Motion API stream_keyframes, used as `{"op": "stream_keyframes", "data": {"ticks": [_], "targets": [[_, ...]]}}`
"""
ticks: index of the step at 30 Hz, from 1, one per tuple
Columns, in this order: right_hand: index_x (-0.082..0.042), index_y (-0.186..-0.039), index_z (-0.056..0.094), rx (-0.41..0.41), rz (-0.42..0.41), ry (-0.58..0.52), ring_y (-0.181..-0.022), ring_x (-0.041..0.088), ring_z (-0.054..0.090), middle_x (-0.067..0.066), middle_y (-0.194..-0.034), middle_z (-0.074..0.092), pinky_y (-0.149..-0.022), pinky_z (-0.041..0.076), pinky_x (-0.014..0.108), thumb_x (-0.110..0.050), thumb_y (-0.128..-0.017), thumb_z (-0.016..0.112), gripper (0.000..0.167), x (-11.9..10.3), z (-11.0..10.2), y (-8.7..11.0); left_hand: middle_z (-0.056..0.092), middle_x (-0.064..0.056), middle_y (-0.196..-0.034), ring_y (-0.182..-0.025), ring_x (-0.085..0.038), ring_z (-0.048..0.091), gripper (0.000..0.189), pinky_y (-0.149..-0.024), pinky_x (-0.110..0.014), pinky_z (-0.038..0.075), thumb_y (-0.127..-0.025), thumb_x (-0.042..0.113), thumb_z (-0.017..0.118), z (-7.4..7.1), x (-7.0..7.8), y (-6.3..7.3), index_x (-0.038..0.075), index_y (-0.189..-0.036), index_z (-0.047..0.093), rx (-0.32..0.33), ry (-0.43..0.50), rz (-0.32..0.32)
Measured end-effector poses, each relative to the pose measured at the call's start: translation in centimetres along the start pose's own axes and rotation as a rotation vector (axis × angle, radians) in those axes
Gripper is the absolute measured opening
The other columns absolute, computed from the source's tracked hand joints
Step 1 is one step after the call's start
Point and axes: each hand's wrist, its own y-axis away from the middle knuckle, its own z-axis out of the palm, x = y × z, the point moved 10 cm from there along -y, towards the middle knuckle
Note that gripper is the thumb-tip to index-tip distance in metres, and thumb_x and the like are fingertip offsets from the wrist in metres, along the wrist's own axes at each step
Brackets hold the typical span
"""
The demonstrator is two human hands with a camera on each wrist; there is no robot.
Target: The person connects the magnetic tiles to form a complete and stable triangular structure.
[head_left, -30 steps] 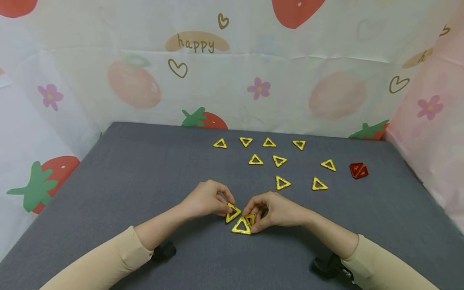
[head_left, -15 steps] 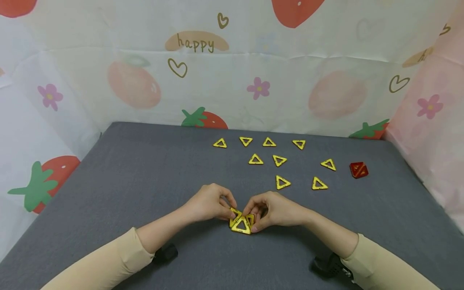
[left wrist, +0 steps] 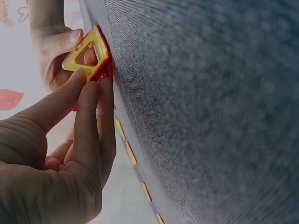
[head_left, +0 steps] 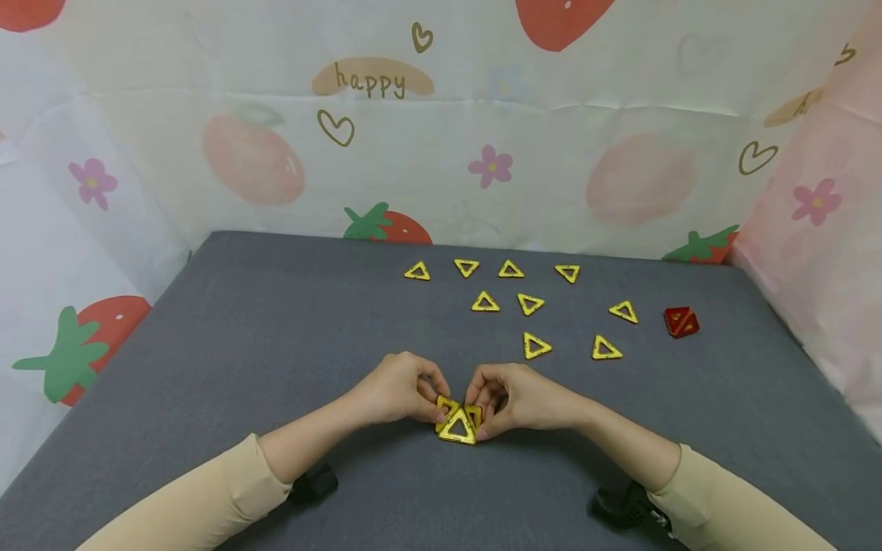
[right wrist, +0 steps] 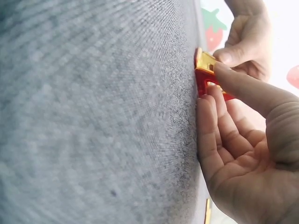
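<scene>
Near the middle front of the table, three yellow triangular magnetic tiles lean together in a small cluster. The front tile faces the head camera. My left hand pinches the left tile between thumb and fingers. On the other side, my right hand pinches the right tile, its thumb close to the front tile's corner. Red parts show beside the yellow in the left wrist view, and a red piece sits below the yellow one in the right wrist view. Fingers partly hide the cluster's sides.
Several loose yellow triangular tiles lie flat farther back, among them one just beyond my right hand and another to its right. A red tile piece lies at the right. The grey table ends at a printed curtain.
My left hand has moved the left tile slightly right and down until it meets the front tile. My right hand has barely shifted.
</scene>
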Motion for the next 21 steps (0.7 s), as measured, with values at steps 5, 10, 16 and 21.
{"op": "stream_keyframes", "data": {"ticks": [5, 10, 16, 21], "targets": [[-0.01, -0.104, 0.063, 0.008, 0.0, -0.01, -0.073, 0.01, 0.067, 0.004, -0.082, 0.07, -0.063, 0.056, 0.026, -0.012, -0.077, 0.084, 0.035, -0.13, 0.03, 0.0, 0.078, -0.005, -0.083, -0.069, -0.007, 0.07, 0.021, -0.061, -0.022, 0.055, -0.074, 0.011, 0.086, 0.15, 0.35, -0.16, 0.009, -0.092, 0.075, -0.007, -0.031, 0.051], [-0.012, -0.103, 0.064, 0.013, 0.004, -0.012, -0.076, 0.011, 0.068, 0.003, -0.083, 0.07, -0.065, 0.057, 0.025, -0.011, -0.077, 0.084, 0.033, -0.26, 0.08, -0.04, 0.077, -0.003, -0.08, -0.067, -0.005, 0.069, 0.023, -0.06, -0.021, 0.054, -0.072, 0.012, 0.088, 0.49, 0.61, -0.25, 0.009, -0.091, 0.075, -0.017, -0.042, 0.072], [-0.011, -0.102, 0.064, 0.017, 0.002, -0.022, -0.075, 0.01, 0.068, 0.004, -0.083, 0.07, -0.064, 0.056, 0.025, -0.01, -0.077, 0.084, 0.033, -0.4, 0.14, -0.04, 0.076, -0.003, -0.078, -0.065, -0.005, 0.067, 0.023, -0.059, -0.02, 0.054, -0.071, 0.013, 0.088, 0.62, 0.87, -0.25, 0.009, -0.09, 0.075, -0.015, -0.054, 0.09], [-0.01, -0.102, 0.063, 0.016, -0.007, -0.034, -0.075, 0.01, 0.068, 0.003, -0.084, 0.07, -0.065, 0.056, 0.025, -0.01, -0.077, 0.084, 0.033, -0.39, 0.2, -0.03, 0.077, -0.003, -0.079, -0.066, -0.005, 0.068, 0.024, -0.059, -0.02, 0.053, -0.071, 0.013, 0.089, 0.8, 0.92, -0.29, 0.009, -0.089, 0.075, -0.025, -0.055, 0.093]]}}
